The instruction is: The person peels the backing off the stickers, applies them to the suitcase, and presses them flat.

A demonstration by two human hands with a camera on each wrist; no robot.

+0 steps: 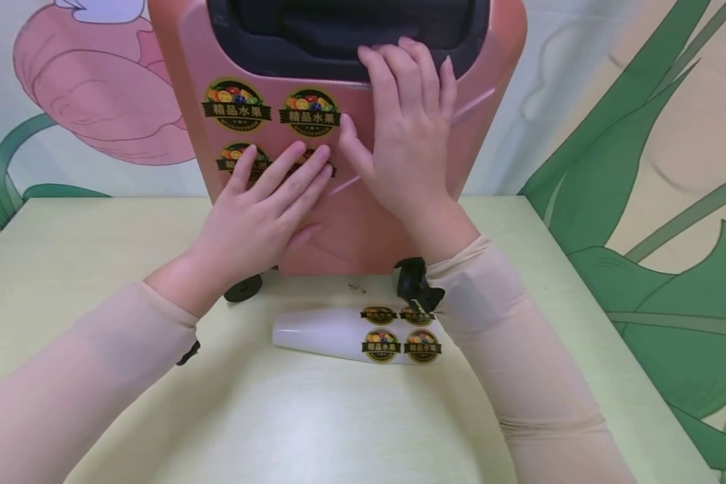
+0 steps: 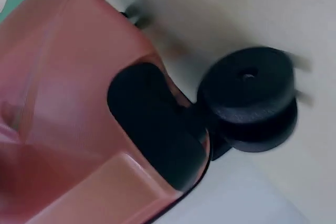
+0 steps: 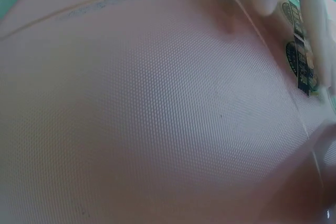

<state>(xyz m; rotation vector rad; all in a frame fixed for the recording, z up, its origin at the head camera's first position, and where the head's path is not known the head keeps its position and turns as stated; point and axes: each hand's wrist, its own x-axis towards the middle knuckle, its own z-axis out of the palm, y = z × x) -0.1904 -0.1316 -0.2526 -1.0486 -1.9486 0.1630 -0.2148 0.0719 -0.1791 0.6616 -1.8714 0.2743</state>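
Note:
A pink-orange suitcase point(image 1: 351, 235) stands upright on the table, with a black recessed handle panel point(image 1: 351, 40) at its upper part. Two round fruit stickers, a left one point(image 1: 237, 107) and a right one point(image 1: 310, 115), sit below that panel. My left hand point(image 1: 266, 208) lies with fairly straight, spread fingers over two lower stickers point(image 1: 232, 153), partly covering them. My right hand point(image 1: 408, 128) rests against the suitcase, fingertips over the panel's lower edge and thumb beside the upper right sticker. In the right wrist view, stickers point(image 3: 299, 61) show near the fingers.
A white backing sheet point(image 1: 314, 329) with several fruit stickers point(image 1: 381, 346) lies on the table in front of the suitcase, its left end curled up. Black wheels point(image 2: 249, 87) jut from the suitcase's base. Behind the table point(image 1: 66, 269) hangs a cartoon-printed backdrop point(image 1: 629, 154).

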